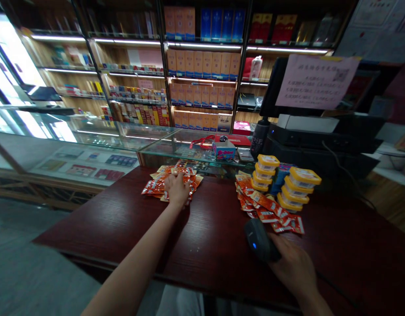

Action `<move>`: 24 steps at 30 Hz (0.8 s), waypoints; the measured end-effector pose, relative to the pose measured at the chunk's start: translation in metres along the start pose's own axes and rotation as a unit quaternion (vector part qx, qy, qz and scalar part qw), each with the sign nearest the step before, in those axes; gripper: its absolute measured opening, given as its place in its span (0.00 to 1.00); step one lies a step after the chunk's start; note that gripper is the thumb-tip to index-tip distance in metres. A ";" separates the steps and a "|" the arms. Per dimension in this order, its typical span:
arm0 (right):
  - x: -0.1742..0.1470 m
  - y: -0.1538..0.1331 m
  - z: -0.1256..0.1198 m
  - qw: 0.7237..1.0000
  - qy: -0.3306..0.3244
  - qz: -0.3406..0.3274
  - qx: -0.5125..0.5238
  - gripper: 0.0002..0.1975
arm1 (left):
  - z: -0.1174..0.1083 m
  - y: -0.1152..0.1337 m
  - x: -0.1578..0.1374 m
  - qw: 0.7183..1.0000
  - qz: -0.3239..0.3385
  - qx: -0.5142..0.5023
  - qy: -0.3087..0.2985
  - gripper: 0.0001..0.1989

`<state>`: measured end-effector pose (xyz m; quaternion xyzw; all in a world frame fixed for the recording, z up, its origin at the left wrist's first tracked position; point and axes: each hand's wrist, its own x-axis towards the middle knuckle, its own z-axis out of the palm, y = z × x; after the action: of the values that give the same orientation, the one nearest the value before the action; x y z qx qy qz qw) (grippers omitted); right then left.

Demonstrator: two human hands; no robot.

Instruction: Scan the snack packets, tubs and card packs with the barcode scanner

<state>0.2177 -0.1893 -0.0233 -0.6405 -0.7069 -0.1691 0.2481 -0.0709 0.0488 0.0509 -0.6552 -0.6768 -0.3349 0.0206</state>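
Shop counter (202, 250): spill risks

Orange sachets (154, 186) lie under the half-curled left hand (177, 188), grip unclear; dragging could scatter them. Barcode scanner (259, 241), clasped in the right hand (296, 265): a swing could topple stacked yellow-lidded tubs (297, 189).

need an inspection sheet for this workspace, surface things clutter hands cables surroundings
Surface: desk, dark, glossy, a few pale specks
Job's things: left packets, loosely piled; scanner, blue light showing
Clutter: right packets, spread out beside two stacks of yellow-lidded tubs
Left hand: on the left packets; grip unclear
Right hand: holding the scanner
Cables: dark cord beside the right hand; far end not visible
Surroundings: glass counter, lit shelves, monitor bearing a notice
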 end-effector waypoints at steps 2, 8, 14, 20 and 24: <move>0.001 -0.001 -0.001 1.000 -0.001 0.002 -0.002 0.17 | 0.005 0.016 -0.007 0.999 0.031 -0.020 -0.013 0.18; 0.002 -0.001 0.000 1.000 -0.008 0.021 0.012 0.18 | 0.041 0.073 -0.027 0.972 0.121 -0.182 -0.088 0.16; 0.001 -0.001 0.003 0.999 -0.004 0.031 0.020 0.18 | 0.088 0.130 -0.024 0.913 -0.002 -0.353 -0.204 0.09; 0.001 0.000 0.007 0.999 -0.007 0.037 0.032 0.19 | 0.097 0.158 -0.015 0.947 -0.080 -0.239 -0.198 0.13; 0.001 0.000 0.008 0.999 0.003 0.042 0.034 0.20 | 0.097 0.166 -0.013 0.933 -0.109 -0.265 -0.217 0.07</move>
<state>0.2162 -0.1846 -0.0291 -0.6602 -0.6841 -0.1360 0.2787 0.1203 0.0706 0.0406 -0.6155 -0.6187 -0.3520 -0.3383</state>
